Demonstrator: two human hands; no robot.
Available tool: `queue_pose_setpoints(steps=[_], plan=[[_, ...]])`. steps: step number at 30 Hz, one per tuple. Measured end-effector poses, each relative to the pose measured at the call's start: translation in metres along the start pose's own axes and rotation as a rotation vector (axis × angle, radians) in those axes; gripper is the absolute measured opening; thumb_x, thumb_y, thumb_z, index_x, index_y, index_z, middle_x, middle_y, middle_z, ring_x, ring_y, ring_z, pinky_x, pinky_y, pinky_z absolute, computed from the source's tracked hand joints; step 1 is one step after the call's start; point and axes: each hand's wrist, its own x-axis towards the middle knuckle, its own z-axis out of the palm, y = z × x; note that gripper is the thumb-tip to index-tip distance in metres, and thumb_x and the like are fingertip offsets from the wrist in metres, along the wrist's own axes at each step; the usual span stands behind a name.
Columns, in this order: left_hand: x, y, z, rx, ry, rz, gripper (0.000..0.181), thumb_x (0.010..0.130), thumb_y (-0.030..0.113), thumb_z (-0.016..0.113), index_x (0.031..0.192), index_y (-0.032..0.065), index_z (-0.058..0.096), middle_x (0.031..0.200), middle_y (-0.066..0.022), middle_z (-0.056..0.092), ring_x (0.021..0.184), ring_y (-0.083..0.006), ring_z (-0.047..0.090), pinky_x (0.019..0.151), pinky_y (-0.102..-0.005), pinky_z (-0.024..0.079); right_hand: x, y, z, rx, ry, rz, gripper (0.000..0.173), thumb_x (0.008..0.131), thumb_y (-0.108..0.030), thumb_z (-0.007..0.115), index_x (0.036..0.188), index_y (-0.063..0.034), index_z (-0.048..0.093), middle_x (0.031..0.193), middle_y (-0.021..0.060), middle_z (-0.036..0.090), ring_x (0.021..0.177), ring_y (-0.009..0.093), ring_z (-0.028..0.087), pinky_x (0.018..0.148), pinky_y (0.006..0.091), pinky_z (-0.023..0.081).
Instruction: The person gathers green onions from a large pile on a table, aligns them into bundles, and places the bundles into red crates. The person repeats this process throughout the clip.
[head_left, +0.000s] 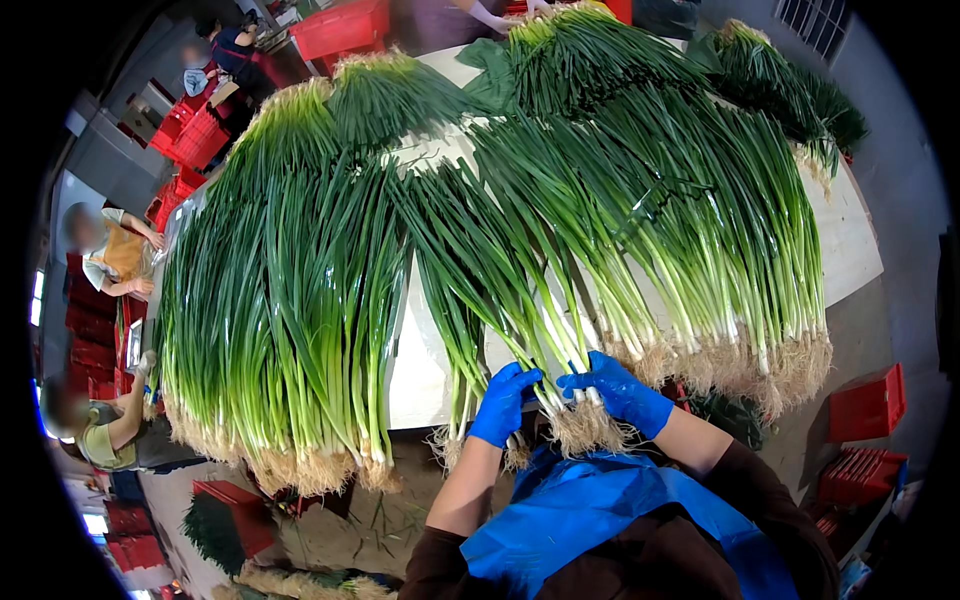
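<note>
Both my hands wear blue gloves and are at the near edge of a pale table (416, 375). My left hand (499, 405) curls around the white stem of a long green onion. Close beside it, my right hand (626, 394) grips a few green onion stalks (571, 345) just above their hairy roots (589, 427). The roots hang over the table edge toward my blue apron (592, 502), while the leaves lie away from me on the table. A few more green onions (457, 352) lie to the left of my left hand, their roots partly behind my forearm.
Thick rows of green onions lie left (300, 337) and right (727, 277), roots over the edge. More bundles (600, 60) are piled at the far side. People work at the left and far side. Red crates (866, 405) stand right, and another crate (236, 517) lower left.
</note>
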Motion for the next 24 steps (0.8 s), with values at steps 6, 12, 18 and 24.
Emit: queue_pose_setpoints(steps=[6,12,18,24], plan=[[-0.016,0.005,-0.009,-0.088,0.042,-0.026,0.014,0.080,0.009,0.063,0.093,0.0073,0.062,0.085,-0.0045,0.063,0.078,-0.0178,0.060,0.073,-0.0309,0.050,0.000,0.009,-0.004,0.109,0.099,-0.016,0.029,0.078,-0.010,0.069,0.101,-0.0025,0.054,0.088,0.0077,0.061,0.067,0.014,0.058,0.057,0.0262,0.048],[-0.021,0.013,-0.007,-0.148,0.011,-0.079,0.016,0.080,0.006,0.064,0.096,0.0067,0.062,0.087,-0.0050,0.062,0.078,-0.0186,0.060,0.074,-0.0309,0.051,-0.002,0.005,0.014,-0.053,0.105,-0.162,0.023,0.083,-0.009,0.064,0.100,-0.0001,0.052,0.088,0.0064,0.058,0.073,0.014,0.056,0.060,0.0281,0.047],[-0.018,0.014,-0.010,-0.182,-0.043,-0.088,0.026,0.081,0.005,0.062,0.106,0.0035,0.060,0.091,-0.0069,0.062,0.084,-0.0202,0.060,0.079,-0.0335,0.051,-0.012,0.013,0.041,-0.500,0.133,-0.399,0.035,0.083,-0.021,0.065,0.107,-0.0003,0.051,0.092,0.0163,0.061,0.080,0.026,0.061,0.066,0.0356,0.048],[-0.023,0.013,-0.014,-0.292,-0.214,-0.058,0.044,0.082,0.015,0.060,0.123,0.0000,0.050,0.103,-0.0116,0.060,0.097,-0.0228,0.057,0.089,-0.0366,0.046,-0.001,0.013,0.063,-0.946,-0.007,-0.156,0.057,0.083,-0.038,0.060,0.123,-0.0011,0.042,0.107,0.0274,0.056,0.097,0.039,0.059,0.079,0.0436,0.048]])
